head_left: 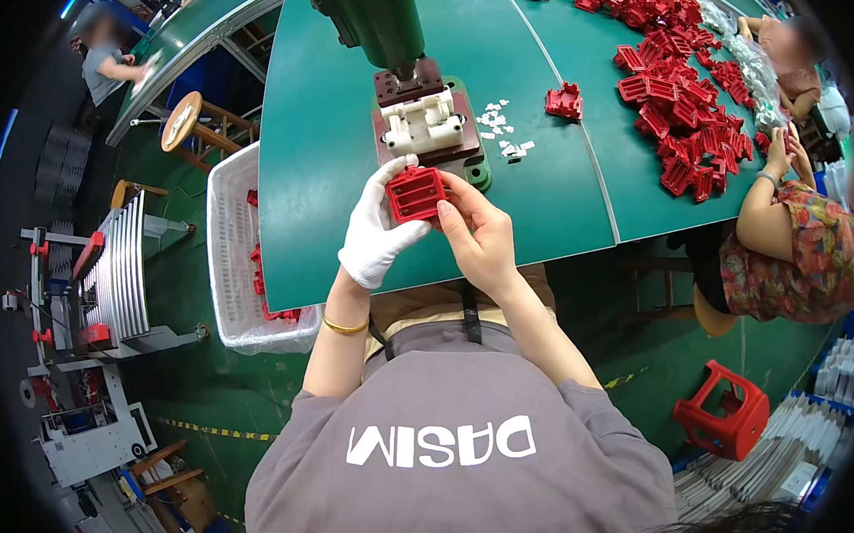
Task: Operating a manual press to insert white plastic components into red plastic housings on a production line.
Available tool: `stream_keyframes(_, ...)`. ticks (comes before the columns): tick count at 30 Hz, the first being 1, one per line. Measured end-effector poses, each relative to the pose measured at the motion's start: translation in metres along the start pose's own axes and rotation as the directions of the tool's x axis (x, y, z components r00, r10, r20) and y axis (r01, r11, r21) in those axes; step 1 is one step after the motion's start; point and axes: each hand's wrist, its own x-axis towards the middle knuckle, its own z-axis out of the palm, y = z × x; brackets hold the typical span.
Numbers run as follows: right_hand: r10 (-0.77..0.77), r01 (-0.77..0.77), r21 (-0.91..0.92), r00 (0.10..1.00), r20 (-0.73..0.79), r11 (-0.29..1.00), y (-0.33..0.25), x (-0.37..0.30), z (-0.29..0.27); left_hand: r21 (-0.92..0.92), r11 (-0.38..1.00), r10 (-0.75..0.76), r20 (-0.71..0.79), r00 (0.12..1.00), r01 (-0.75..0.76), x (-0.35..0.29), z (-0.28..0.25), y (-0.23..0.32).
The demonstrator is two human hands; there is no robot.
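A red slotted plastic part [417, 194] is held between both hands just in front of a bench press. My left hand [376, 226], in a white glove, grips it from the left and below. Bare fingers of my right hand [478, 233] pinch its right edge, thumb on the front. Directly beyond stands the green press [376, 21], its head over a white fixture [422, 123] on a dark red base plate. Small white pieces [498, 122] lie scattered right of the fixture, and a single red part [564, 102] rests farther right.
A large heap of red parts [677, 106] covers the green table's [332, 253] right side, with co-workers seated beyond it. A white crate [231, 287] with red parts stands left of the table. A red stool [723, 413] is on the floor at lower right.
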Motion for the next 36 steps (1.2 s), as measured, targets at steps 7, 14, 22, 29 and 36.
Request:
stream_keyframes(7,-0.165,0.170,-0.292,0.985,0.042,0.941,-0.017,-0.001,0.001,-0.177,0.984,0.008,0.050,0.999,0.001,0.001,0.000,-0.001)
stream_keyframes(14,-0.291,0.214,-0.411,0.948,-0.133,0.886,-0.022,-0.001,0.004,0.100,0.991,0.092,-0.041,0.995,-0.088,0.000,0.000,0.001)
stream_keyframes(22,-0.284,0.271,-0.622,0.956,0.081,0.735,-0.009,-0.009,0.016,0.449,0.823,0.396,-0.015,0.918,-0.347,0.001,-0.002,-0.011)
stream_keyframes(29,-0.229,0.222,-0.583,0.971,0.063,0.782,-0.004,-0.015,0.019,0.477,0.769,0.461,0.048,0.886,-0.425,0.002,-0.006,-0.013)
stream_keyframes(36,-0.293,0.268,-0.441,0.956,0.013,0.856,0.000,-0.008,0.019,0.227,0.921,0.331,-0.022,0.943,-0.318,0.000,-0.004,-0.021)
